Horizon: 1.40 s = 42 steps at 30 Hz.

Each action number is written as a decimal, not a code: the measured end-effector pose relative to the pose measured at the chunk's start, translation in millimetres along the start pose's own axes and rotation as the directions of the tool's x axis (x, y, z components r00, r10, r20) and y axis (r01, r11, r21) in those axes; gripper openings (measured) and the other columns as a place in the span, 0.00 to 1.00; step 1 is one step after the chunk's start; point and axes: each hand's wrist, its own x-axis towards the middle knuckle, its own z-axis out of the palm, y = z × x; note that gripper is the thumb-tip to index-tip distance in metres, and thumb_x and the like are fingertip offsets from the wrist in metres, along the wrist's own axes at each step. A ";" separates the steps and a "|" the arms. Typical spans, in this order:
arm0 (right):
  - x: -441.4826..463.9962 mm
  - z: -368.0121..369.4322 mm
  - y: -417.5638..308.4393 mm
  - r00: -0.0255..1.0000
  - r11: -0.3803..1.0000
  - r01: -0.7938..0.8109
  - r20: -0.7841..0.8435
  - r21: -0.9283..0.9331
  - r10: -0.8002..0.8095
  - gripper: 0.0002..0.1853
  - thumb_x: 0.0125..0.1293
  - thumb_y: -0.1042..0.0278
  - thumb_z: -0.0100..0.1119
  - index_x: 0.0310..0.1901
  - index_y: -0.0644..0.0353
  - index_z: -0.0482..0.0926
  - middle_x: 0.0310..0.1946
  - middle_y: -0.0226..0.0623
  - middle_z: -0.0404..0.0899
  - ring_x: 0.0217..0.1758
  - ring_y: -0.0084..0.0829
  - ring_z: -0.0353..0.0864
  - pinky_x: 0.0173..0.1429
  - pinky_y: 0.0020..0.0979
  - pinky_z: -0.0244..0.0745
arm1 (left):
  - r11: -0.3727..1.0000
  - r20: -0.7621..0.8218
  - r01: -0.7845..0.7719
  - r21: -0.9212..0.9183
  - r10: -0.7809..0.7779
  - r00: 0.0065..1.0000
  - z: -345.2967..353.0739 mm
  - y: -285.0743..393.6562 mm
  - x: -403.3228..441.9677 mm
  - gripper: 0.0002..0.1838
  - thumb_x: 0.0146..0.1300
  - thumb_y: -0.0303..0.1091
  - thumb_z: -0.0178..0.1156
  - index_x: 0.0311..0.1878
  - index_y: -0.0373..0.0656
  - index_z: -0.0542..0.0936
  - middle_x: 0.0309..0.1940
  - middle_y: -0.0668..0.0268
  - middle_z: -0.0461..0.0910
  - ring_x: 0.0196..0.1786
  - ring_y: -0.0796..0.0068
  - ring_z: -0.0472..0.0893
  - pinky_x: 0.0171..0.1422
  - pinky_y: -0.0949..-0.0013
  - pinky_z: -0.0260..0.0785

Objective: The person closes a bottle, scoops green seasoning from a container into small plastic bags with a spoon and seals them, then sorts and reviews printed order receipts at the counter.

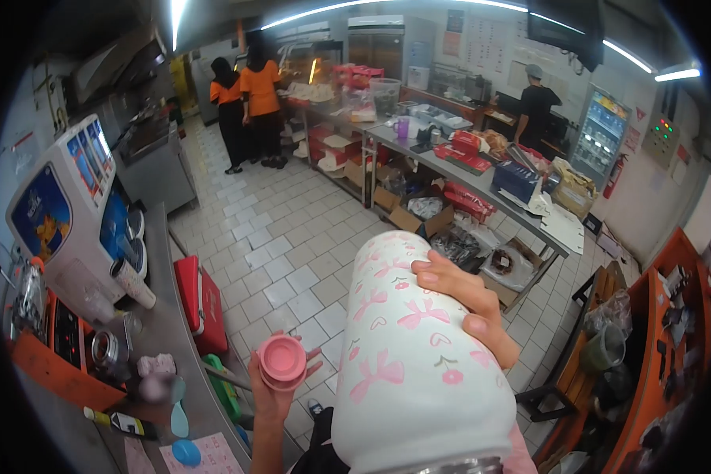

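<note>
A large white water bottle (pixel 407 340) with pink bows, hearts and cherries fills the middle of the view, tilted with its metal rim close to the camera. My right hand (pixel 475 304) is wrapped around its far right side; the thumb is hidden behind it. Lower left, my left hand (pixel 262 399) holds a pink bottle cap (pixel 283 359), its hollow side facing up. The fingers of that hand curl beneath and beside the cap. Some fingertips show on its right.
To the left runs a metal counter (pixel 159 261) with a drink dispenser (pixel 63 205), a light-blue spoon (pixel 179 411) and a blue lid (pixel 186 452). A long steel table (pixel 450 164) bears boxes and bags. Two people in orange shirts (pixel 259 91) and one in black (pixel 535 107) stand farther back.
</note>
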 end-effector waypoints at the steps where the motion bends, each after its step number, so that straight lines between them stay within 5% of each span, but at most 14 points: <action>1: -2.6 3.6 4.1 0.999 1.000 0.023 0.030 -0.003 -0.023 0.26 0.58 0.69 0.57 0.57 0.65 0.61 0.54 0.55 0.69 0.58 0.51 0.69 0.65 0.53 0.56 | 0.999 -0.036 -0.041 -0.023 0.040 0.999 4.2 2.9 1.6 0.37 0.64 0.63 0.37 0.64 0.41 0.58 0.57 0.53 0.66 0.59 0.39 0.67 0.61 0.42 0.62; 4: -17.7 23.5 8.9 0.990 0.991 -0.128 0.065 0.041 0.125 0.31 0.54 0.70 0.64 0.56 0.65 0.60 0.53 0.58 0.69 0.55 0.52 0.71 0.60 0.51 0.63 | 0.993 -0.120 -0.112 0.039 0.116 0.986 24.8 25.5 3.5 0.39 0.64 0.63 0.37 0.66 0.39 0.55 0.61 0.50 0.63 0.59 0.46 0.69 0.62 0.51 0.64; 10: -67.7 80.0 29.2 0.807 0.790 -0.579 0.282 0.204 0.519 0.45 0.40 0.67 0.75 0.60 0.63 0.59 0.54 0.52 0.69 0.56 0.46 0.71 0.57 0.38 0.68 | 0.821 0.067 -0.492 0.291 0.496 0.866 50.4 68.9 3.8 0.38 0.62 0.59 0.48 0.65 0.38 0.57 0.62 0.48 0.62 0.62 0.50 0.67 0.64 0.56 0.62; 12: -76.6 101.6 32.7 0.719 0.718 -0.675 0.370 0.168 0.589 0.53 0.29 0.62 0.81 0.60 0.61 0.59 0.55 0.47 0.67 0.58 0.46 0.70 0.58 0.37 0.68 | 0.515 0.389 -0.665 0.541 0.548 0.740 51.1 79.5 8.4 0.34 0.57 0.52 0.59 0.61 0.39 0.66 0.62 0.47 0.62 0.62 0.50 0.66 0.63 0.58 0.61; 14: -88.7 121.4 39.8 0.621 0.631 -0.760 0.460 0.155 0.635 0.54 0.27 0.63 0.81 0.60 0.60 0.59 0.55 0.46 0.66 0.58 0.46 0.69 0.58 0.38 0.68 | 0.020 0.532 -0.602 0.798 0.446 0.720 64.3 102.4 8.6 0.29 0.47 0.45 0.67 0.54 0.44 0.76 0.59 0.48 0.65 0.55 0.50 0.69 0.58 0.57 0.64; 19: -90.2 175.8 53.7 0.487 0.497 -0.858 0.518 0.132 0.703 0.53 0.30 0.63 0.78 0.61 0.58 0.58 0.55 0.45 0.66 0.58 0.46 0.69 0.58 0.39 0.68 | -0.296 0.437 -0.334 0.895 0.435 0.787 53.1 113.9 18.5 0.21 0.50 0.43 0.63 0.49 0.51 0.80 0.57 0.52 0.69 0.54 0.49 0.70 0.57 0.55 0.65; 24: -79.9 218.9 75.4 0.480 0.501 -0.852 0.600 0.148 0.640 0.53 0.28 0.64 0.77 0.62 0.59 0.57 0.55 0.45 0.65 0.59 0.45 0.68 0.59 0.39 0.68 | -0.211 0.565 -0.525 0.824 0.344 0.749 -9.0 156.6 37.1 0.27 0.46 0.40 0.67 0.53 0.51 0.77 0.57 0.54 0.70 0.58 0.50 0.68 0.59 0.56 0.65; 27: -75.0 244.1 89.8 0.507 0.502 -0.836 0.664 0.223 0.549 0.54 0.27 0.63 0.77 0.61 0.58 0.58 0.55 0.43 0.66 0.59 0.44 0.68 0.60 0.39 0.66 | 0.036 0.489 -0.593 0.804 0.528 0.694 -64.1 183.7 31.5 0.31 0.45 0.38 0.69 0.56 0.46 0.74 0.58 0.55 0.70 0.61 0.52 0.67 0.62 0.57 0.63; 29: -75.8 265.1 97.3 0.508 0.547 -0.811 0.712 0.206 0.485 0.54 0.27 0.63 0.77 0.61 0.58 0.58 0.55 0.43 0.65 0.60 0.43 0.66 0.60 0.39 0.65 | 0.113 0.249 -0.359 0.927 0.530 0.811 -91.9 203.3 19.6 0.36 0.45 0.40 0.71 0.59 0.41 0.70 0.59 0.55 0.69 0.62 0.57 0.68 0.63 0.59 0.62; 32: -68.6 297.0 99.1 0.459 0.507 -0.838 0.765 0.203 0.451 0.53 0.27 0.64 0.77 0.61 0.57 0.58 0.56 0.42 0.65 0.60 0.43 0.66 0.61 0.38 0.65 | 0.294 0.336 -0.435 0.851 0.333 0.881 -99.5 207.1 16.9 0.37 0.44 0.43 0.71 0.58 0.39 0.70 0.58 0.55 0.69 0.61 0.60 0.70 0.62 0.62 0.63; 36: -69.0 337.1 102.1 0.376 0.389 -0.895 0.837 0.218 0.398 0.52 0.29 0.64 0.77 0.61 0.56 0.59 0.56 0.41 0.65 0.61 0.43 0.66 0.61 0.37 0.64 | 0.177 0.351 -0.430 0.885 0.352 0.868 -107.0 208.6 30.3 0.32 0.43 0.39 0.71 0.53 0.41 0.73 0.53 0.58 0.72 0.58 0.57 0.71 0.60 0.61 0.66; 40: -76.3 376.1 125.9 0.417 0.507 -0.782 0.909 0.363 -0.007 0.54 0.29 0.63 0.77 0.63 0.55 0.57 0.59 0.43 0.64 0.61 0.43 0.66 0.62 0.36 0.63 | 0.377 0.519 -0.563 0.735 0.221 0.826 -151.3 223.4 27.7 0.27 0.40 0.29 0.68 0.49 0.40 0.76 0.51 0.60 0.72 0.57 0.57 0.71 0.60 0.59 0.65; 41: -83.7 382.8 132.8 0.221 0.471 -0.855 0.974 0.217 -0.047 0.52 0.31 0.61 0.75 0.62 0.57 0.59 0.59 0.44 0.64 0.61 0.43 0.66 0.63 0.36 0.63 | 0.482 0.536 -0.547 0.684 0.177 0.826 -153.3 231.6 30.9 0.25 0.37 0.25 0.69 0.44 0.40 0.79 0.49 0.60 0.75 0.54 0.53 0.73 0.60 0.57 0.64; 42: -84.5 395.4 137.2 0.215 0.463 -0.859 0.975 0.218 -0.061 0.52 0.31 0.61 0.75 0.62 0.57 0.59 0.59 0.44 0.64 0.61 0.43 0.66 0.63 0.36 0.63 | 0.485 0.521 -0.536 0.691 0.181 0.834 -159.6 234.1 34.7 0.25 0.37 0.25 0.69 0.44 0.40 0.79 0.49 0.60 0.75 0.54 0.53 0.73 0.60 0.57 0.64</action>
